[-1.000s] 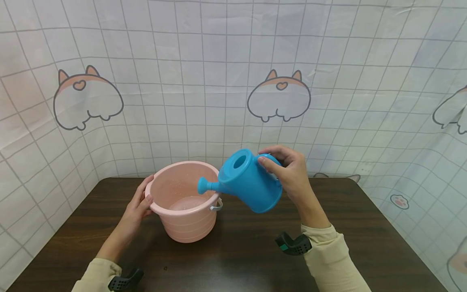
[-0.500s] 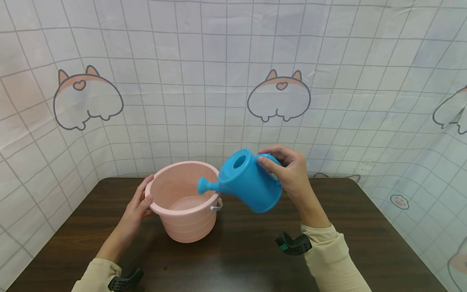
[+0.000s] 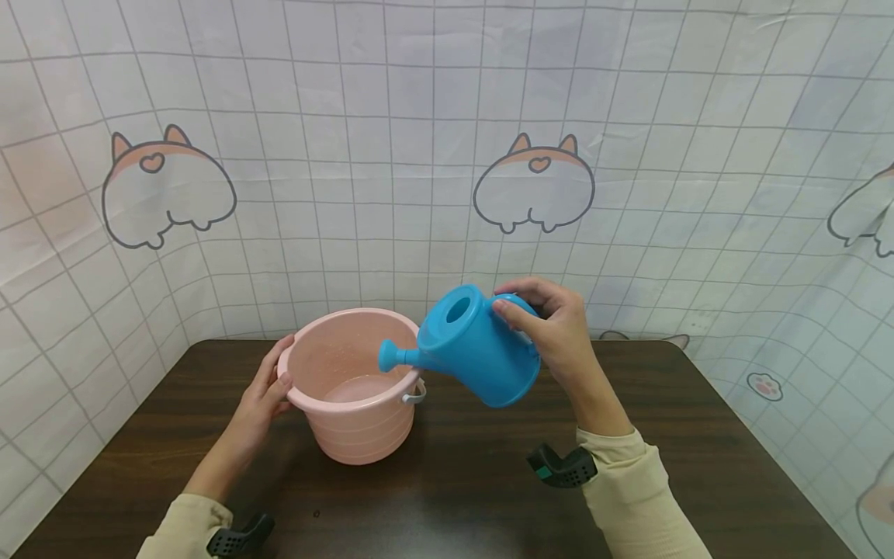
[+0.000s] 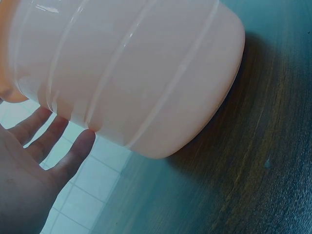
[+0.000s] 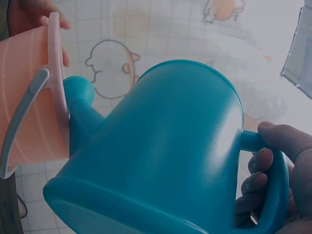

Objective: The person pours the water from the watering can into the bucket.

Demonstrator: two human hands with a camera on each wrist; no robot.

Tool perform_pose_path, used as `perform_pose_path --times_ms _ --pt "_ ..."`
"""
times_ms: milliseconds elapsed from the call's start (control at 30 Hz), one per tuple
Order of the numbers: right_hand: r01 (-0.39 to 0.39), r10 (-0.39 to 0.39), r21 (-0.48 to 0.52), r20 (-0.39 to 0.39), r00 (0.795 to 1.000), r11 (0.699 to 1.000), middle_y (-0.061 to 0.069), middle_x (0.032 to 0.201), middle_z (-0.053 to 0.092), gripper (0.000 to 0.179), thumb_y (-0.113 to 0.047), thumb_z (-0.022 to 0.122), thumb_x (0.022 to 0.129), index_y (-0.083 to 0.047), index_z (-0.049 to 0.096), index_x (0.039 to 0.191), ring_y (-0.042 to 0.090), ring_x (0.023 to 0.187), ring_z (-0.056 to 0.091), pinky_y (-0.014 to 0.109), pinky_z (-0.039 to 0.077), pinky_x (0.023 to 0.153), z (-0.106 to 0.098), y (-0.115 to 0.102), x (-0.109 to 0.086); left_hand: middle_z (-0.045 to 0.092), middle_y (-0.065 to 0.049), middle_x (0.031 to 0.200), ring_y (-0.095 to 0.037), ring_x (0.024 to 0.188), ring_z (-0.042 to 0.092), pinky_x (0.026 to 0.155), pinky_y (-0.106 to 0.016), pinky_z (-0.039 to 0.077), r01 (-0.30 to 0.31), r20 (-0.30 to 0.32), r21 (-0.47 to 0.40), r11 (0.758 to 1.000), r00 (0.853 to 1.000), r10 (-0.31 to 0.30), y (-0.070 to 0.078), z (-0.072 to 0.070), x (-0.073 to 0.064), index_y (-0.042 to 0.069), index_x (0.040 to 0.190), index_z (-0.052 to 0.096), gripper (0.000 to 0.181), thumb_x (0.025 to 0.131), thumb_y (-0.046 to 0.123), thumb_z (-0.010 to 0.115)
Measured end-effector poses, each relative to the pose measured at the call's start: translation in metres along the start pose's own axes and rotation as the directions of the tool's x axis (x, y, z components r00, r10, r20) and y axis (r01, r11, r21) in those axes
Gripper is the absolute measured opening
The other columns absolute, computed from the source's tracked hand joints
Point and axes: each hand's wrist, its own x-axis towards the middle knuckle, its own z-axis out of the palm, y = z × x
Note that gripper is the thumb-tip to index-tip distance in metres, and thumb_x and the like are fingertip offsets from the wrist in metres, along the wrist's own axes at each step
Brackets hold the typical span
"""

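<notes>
A pink bucket point(image 3: 359, 427) stands on the dark table, its open top leaning a little toward me. Droplets dot its inner wall, and a shallow pale pool, apparently water, covers the bottom. My left hand point(image 3: 261, 392) grips its left rim; in the left wrist view, fingertips point(image 4: 87, 141) touch the ribbed side. With my right hand point(image 3: 555, 326) I hold a blue watering can point(image 3: 482, 349) by its loop handle point(image 5: 278, 195). The can is tilted left above the table, and its spout head point(image 3: 389, 355) reaches over the bucket's right rim. No stream shows from the spout.
The bucket's grey handle point(image 3: 415, 394) hangs down on its right side. Behind the dark wooden table point(image 3: 475, 497) rises a white grid-patterned cloth point(image 3: 391, 194) with cartoon animals, which also runs along both sides. Black bands sit at both wrists.
</notes>
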Motion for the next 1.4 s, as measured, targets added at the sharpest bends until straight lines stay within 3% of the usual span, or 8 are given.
perform_pose_path --times_ms 333,567,900,1400 --pt "0.004 -0.004 0.000 0.009 1.000 1.000 -0.006 0.087 0.067 0.022 -0.017 0.066 0.084 -0.005 0.065 0.102 0.018 0.083 0.062 0.033 0.053 0.074 0.0004 -0.0020 0.0009 0.029 -0.021 0.138 -0.008 0.108 0.052 0.080 -0.023 0.049 -0.030 0.022 0.005 1.000 0.999 0.030 0.0026 0.0007 -0.0013 0.025 0.147 0.012 0.051 0.100 0.020 0.030" --pt "0.012 -0.012 -0.005 0.010 1.000 1.000 -0.006 0.088 0.067 0.022 -0.017 0.066 0.083 -0.005 0.065 0.102 0.018 0.083 0.062 0.033 0.053 0.074 0.0009 -0.0025 0.0013 0.032 -0.017 0.139 -0.012 0.109 0.051 0.081 -0.024 0.048 0.013 -0.006 0.008 1.000 1.000 -0.013 0.0021 0.0007 -0.0006 0.029 0.146 0.014 0.050 0.100 0.022 0.031" --pt "0.006 -0.006 0.003 0.011 1.000 1.000 -0.007 0.088 0.067 0.023 -0.017 0.066 0.083 -0.005 0.064 0.102 0.018 0.083 0.062 0.033 0.053 0.074 0.0013 -0.0032 0.0013 0.032 -0.015 0.139 -0.012 0.109 0.051 0.081 -0.025 0.048 0.020 -0.013 0.023 1.000 1.000 -0.020 0.0010 0.0002 -0.0004 0.031 0.146 0.014 0.050 0.100 0.022 0.030" --pt "0.006 -0.006 0.002 0.010 1.000 1.000 -0.007 0.087 0.067 0.022 -0.016 0.066 0.083 -0.004 0.064 0.102 0.017 0.081 0.061 0.033 0.052 0.073 0.0007 -0.0035 0.0017 0.032 -0.017 0.137 -0.007 0.105 0.053 0.080 -0.022 0.049 -0.016 0.002 0.011 1.000 1.000 0.016 0.0042 0.0009 -0.0014 0.025 0.147 0.013 0.051 0.100 0.019 0.030"
